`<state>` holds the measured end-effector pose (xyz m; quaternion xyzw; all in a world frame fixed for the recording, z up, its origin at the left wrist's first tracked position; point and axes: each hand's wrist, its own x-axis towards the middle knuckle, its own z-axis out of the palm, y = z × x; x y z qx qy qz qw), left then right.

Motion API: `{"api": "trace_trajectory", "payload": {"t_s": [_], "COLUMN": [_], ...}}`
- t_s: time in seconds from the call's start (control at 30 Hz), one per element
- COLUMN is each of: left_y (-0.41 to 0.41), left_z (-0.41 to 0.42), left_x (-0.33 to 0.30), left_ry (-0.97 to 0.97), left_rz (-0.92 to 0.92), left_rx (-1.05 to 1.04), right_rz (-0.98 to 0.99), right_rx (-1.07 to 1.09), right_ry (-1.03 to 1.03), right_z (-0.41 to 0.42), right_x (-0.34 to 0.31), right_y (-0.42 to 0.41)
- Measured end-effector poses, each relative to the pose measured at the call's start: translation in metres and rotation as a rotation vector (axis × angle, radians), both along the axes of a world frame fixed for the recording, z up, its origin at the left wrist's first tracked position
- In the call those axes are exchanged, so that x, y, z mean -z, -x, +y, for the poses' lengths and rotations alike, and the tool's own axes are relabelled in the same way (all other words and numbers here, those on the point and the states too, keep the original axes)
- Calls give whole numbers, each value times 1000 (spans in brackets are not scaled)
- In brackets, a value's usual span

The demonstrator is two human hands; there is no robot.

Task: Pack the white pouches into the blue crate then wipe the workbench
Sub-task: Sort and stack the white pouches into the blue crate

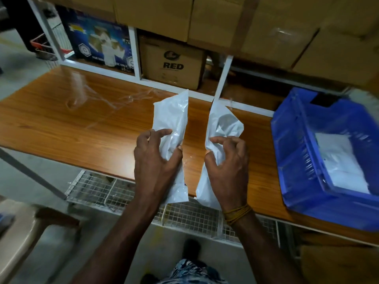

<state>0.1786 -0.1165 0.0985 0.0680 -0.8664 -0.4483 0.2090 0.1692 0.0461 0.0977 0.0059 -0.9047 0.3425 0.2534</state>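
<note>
The left hand (pixel 156 158) is gripping one white pouch (pixel 172 117) while the right hand (pixel 226 160) is clutching another (pixel 222 124), both held upright above the wooden workbench (pixel 82 119). The blue crate (pixel 297 150), sitting at the bench's right end, is already holding white pouches. Packing looks nearly done; wiping is still waiting. Cardboard boxes (pixel 172 64) are filling the shelves behind.

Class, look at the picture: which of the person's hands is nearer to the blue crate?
Right. The right hand grips a white pouch closer to the blue crate; the left hand is further left.
</note>
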Motion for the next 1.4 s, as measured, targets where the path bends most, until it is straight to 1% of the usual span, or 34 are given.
{"api": "trace_trajectory", "payload": {"t_s": [0.2,0.37,0.57,0.7,0.8,0.87,0.97,1.03,1.1,1.23,1.4], "left_y": [-1,11,33,49,68,81,101,115,128,151,167], "left_z": [55,125,245,330,387,420,462,486,504,520,526], "left_x": [-1,1,-1,-8,-17,-23,-21,-16,-11,4,20], "left_ry": [-28,-17,-15,-10,12,-13,1,50,113,254,372], "left_rz": [9,23,24,12,24,-11,-71,-107,-183,-349,-428], "left_rx": [79,168,267,350,356,345,331,305,273,238,206], "right_rz": [48,84,85,125,146,140,83,36,-25,-216,-411], "right_rx": [52,133,235,277,300,328,370,360,337,336,275], "right_ry": [8,8,2,20,12,-4,11,19,5,-70,-170], "right_z": [50,117,232,315,372,408,449,465,474,483,485], "right_x": [-13,-17,-19,-23,-22,-20,-14,-7,4,23,44], "right_y": [-13,-18,-17,-7,8,22,48,67,88,120,142]}}
